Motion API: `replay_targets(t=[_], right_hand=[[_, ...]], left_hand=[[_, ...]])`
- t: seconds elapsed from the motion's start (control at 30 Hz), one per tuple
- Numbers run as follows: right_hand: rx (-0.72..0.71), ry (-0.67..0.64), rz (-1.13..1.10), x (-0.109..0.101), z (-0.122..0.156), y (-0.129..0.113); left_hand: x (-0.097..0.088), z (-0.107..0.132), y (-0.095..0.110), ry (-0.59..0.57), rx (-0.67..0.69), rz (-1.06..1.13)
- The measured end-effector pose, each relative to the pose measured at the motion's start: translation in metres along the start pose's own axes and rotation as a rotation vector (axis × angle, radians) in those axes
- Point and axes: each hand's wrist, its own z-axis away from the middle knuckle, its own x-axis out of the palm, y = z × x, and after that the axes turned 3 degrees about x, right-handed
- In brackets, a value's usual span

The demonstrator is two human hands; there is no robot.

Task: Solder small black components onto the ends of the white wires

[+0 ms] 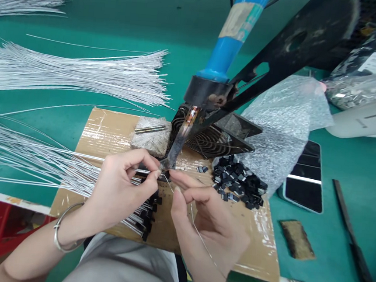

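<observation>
My left hand (123, 183) pinches a thin white wire with a small black part on its end, right at the tip of the soldering iron (177, 146). The iron has a blue handle (232, 35) and hangs fixed in a black bracket (281, 52). My right hand (201, 212) is closed on a thin solder wire (199, 232), feeding its end to the same tip. Under my left hand lies a row of finished wires with black ends (145, 216) on a taped cardboard sheet (258, 235). A pile of small black parts (238, 182) lies to the right of the tip.
Bundles of white wires (75, 72) spread over the green bench at left. A grey block (151, 135) and a small fan grille (207, 140) stand behind the tip. Bubble wrap (285, 119), a phone (305, 177), a brown pad (297, 240) and a black strip (352, 236) lie at right.
</observation>
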Motion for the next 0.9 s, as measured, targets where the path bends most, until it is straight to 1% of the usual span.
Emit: replay_targets(t=[0.23, 0.57, 0.77, 0.9], right_hand=[[0.059, 0.024, -0.012, 0.0013, 0.0012, -0.0044], [0.023, 0.035, -0.003, 0.0029, 0.0006, -0.0048], [-0.003, 0.008, -0.012, 0.0014, 0.0019, -0.0027], [-0.010, 0.007, -0.001, 0.0017, 0.0016, 0.0001]], left_hand=[[0.0015, -0.0011, 0.0005, 0.001, 0.018, 0.021], [0.0008, -0.0005, -0.0016, 0.000, 0.020, 0.015], [0.0004, 0.0002, -0.0023, 0.013, 0.039, 0.026], [0.0004, -0.0007, -0.0019, 0.012, 0.028, 0.001]])
